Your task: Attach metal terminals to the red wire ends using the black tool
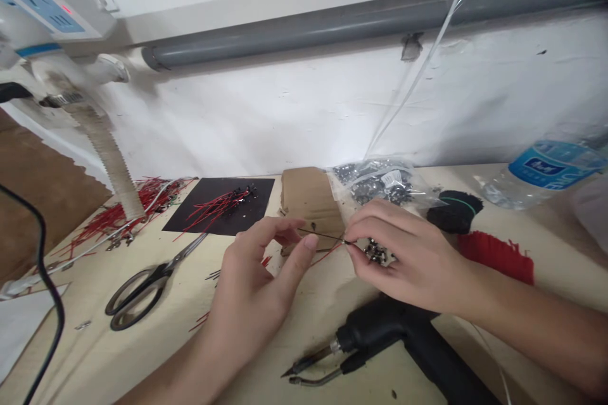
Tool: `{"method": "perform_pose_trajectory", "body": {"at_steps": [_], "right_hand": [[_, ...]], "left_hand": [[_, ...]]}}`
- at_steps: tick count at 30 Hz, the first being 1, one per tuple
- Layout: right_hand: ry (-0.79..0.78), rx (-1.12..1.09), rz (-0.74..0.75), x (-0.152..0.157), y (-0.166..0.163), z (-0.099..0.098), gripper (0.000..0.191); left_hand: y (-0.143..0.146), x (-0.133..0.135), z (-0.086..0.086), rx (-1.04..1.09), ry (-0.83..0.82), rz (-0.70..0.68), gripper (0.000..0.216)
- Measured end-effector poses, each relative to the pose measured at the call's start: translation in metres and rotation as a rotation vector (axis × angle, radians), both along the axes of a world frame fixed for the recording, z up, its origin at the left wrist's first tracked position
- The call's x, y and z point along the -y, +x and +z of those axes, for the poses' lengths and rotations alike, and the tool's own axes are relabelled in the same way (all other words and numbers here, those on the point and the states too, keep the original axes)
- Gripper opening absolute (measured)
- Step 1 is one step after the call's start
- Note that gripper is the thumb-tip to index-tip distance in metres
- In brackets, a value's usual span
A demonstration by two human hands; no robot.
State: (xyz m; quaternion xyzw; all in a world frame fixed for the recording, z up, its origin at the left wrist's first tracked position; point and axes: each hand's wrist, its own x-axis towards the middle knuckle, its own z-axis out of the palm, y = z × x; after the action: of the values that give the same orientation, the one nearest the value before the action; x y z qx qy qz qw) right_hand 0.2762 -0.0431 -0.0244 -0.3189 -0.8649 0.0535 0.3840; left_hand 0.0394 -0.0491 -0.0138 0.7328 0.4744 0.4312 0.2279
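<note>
My right hand (403,253) pinches a small part between thumb and forefinger; the fingertips mostly cover it. From that pinch a thin black wire (327,236) stretches left to my left hand (261,266), where the forefinger and thumb tips close around its far end. A thin red wire (327,255) slants down and left from the same pinch. Behind the fingers lies a brown cardboard piece (311,196). Small black and silver parts (377,252) are heaped beside my right fingers, partly hidden. Below my hands rests a black soldering tool (375,329) with a pointed tip.
Black-handled scissors (142,294) lie left, near a dark sheet (185,218) bearing red wires with parts. More red wires (109,221) pile by a corrugated hose (111,152). A plastic bag of parts (380,180), red cloth (496,256) and water bottle (546,168) are right.
</note>
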Motion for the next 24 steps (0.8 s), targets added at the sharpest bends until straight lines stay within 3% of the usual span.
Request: {"method": "perform_pose_trajectory", "body": {"at_steps": [4,8,14,24], "right_hand": [[0.035,0.038,0.026,0.0009,-0.0001,-0.0001,0.024],[0.041,0.045,0.029,0.0021,-0.0012,0.0021,0.023],[-0.105,-0.010,0.025,0.0016,-0.0014,0.0044,0.021],[-0.195,-0.062,0.055,0.0010,-0.0032,0.0042,0.018]], "left_hand": [[0.0003,-0.0027,-0.0002,0.033,-0.092,-0.055,0.017],[-0.0008,-0.0013,-0.0008,0.047,-0.033,-0.085,0.018],[-0.0026,0.0020,-0.0004,0.050,0.057,-0.142,0.011],[-0.0019,0.0047,-0.0031,0.048,0.091,-0.210,0.011]]}}
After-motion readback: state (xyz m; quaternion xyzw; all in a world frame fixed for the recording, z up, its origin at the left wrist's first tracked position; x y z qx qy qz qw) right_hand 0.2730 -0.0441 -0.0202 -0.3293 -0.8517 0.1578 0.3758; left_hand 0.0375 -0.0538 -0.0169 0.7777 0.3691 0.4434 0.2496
